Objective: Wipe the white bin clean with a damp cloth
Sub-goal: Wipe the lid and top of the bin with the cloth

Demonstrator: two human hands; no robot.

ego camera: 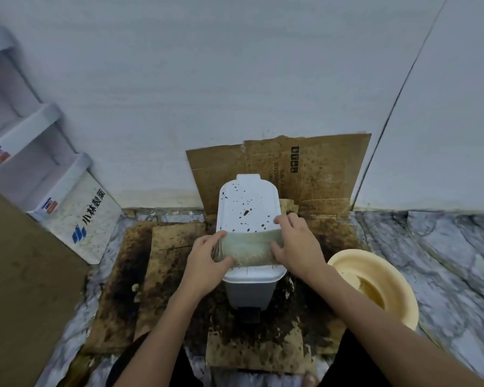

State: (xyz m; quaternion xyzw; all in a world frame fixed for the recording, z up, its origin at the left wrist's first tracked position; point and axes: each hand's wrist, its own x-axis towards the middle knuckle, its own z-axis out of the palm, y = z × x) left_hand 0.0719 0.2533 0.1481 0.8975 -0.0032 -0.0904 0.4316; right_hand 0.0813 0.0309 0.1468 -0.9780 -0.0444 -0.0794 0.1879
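White bin (pixel 253 289) sits upright on stained cardboard (pixel 162 247) on the marble-pattern floor (pixel 444 247), lid shut, foot pedal (pixel 248 314) facing the person. Lid (pixel 246 202) beyond the hands is covered in dark spots and splatter; the strip nearer than the hands looks mostly clean, a few faint marks. Damp cloth (pixel 248 247) is stretched flat across the lid, spanning it side to side between the two hands. Left hand (pixel 207 263) grips the cloth's left end, fingers curled over the bunched edge, thumb on top. Right hand (pixel 296 247) presses on the cloth's right end at the lid's right edge, fingers spread and bent over it, thumb on the fabric. Both hands in contact with cloth, cloth in contact with lid. Just right of the right forearm: cream basin (pixel 397 289) on the floor holding yellowish water. Beyond the hands, a spotted cardboard sheet (pixel 319 169) leans against the wall behind the bin. Far left of the left hand: white shelf unit (pixel 39 163) and a white box (pixel 87 216) with blue logo and printed characters.
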